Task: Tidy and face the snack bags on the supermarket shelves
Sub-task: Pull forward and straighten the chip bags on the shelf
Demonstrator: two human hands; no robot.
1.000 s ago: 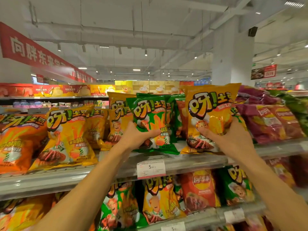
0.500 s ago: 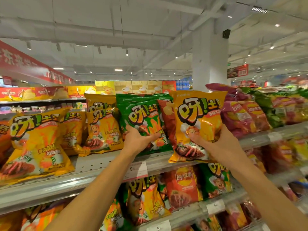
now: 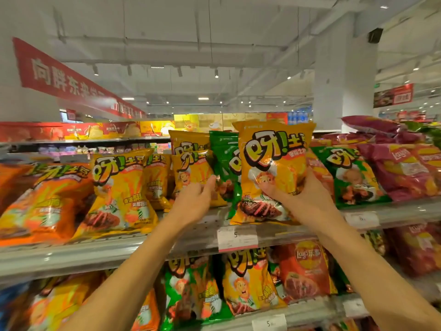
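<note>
A long grey metal upper shelf [image 3: 100,252] runs across the whole view at chest height, crowded with snack bags standing face-out. A lower shelf [image 3: 307,311] beneath it holds more yellow, green and red bags. Far left on the upper shelf lies a slumped orange bag [image 3: 40,201], blurred at the edge of the view. Beside it a yellow bag on the left [image 3: 121,194] leans forward. At far right sit purple bags [image 3: 403,168], with a green bag on the right [image 3: 353,177] next to them.

Near the middle, a yellow snack bag [image 3: 274,163] stands upright at the front of the upper shelf, its bottom edge touching the shelf above a white price tag [image 3: 237,236]. The right hand [image 3: 303,197] grips this bag low on its right side, thumb across the front, fingers curled behind.

Just left of it, partly hidden behind it, stands a green snack bag [image 3: 224,163]. The left hand [image 3: 195,201] reaches to that bag's lower left edge, thumb touching the front; its fingers seem to lie behind the bag, though the view does not show whether they close on it.
</note>
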